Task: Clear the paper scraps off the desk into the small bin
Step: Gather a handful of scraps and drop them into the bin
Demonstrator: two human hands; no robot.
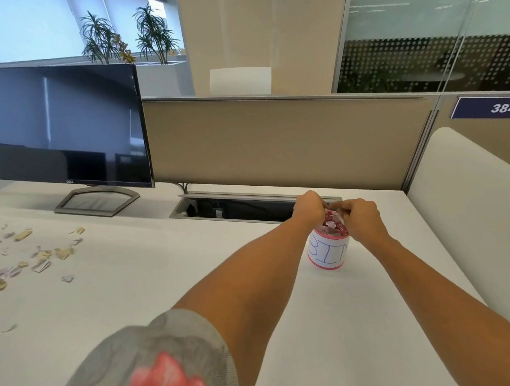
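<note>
A small white bin [329,252] with red rims and "BIN" written in blue stands on the white desk [164,288], right of centre. Pink and white paper scraps [333,225] fill its top. My left hand [310,208] and my right hand [361,216] are together right over the bin's mouth, fingers pinched on scraps there. Several more paper scraps [39,256], beige and pale purple, lie scattered on the desk at the far left.
A dark monitor [62,130] on a grey stand sits at the back left. An open cable tray [234,209] runs along the desk's back edge, just behind the bin. A beige partition [274,144] closes off the back and a white panel [472,197] the right side.
</note>
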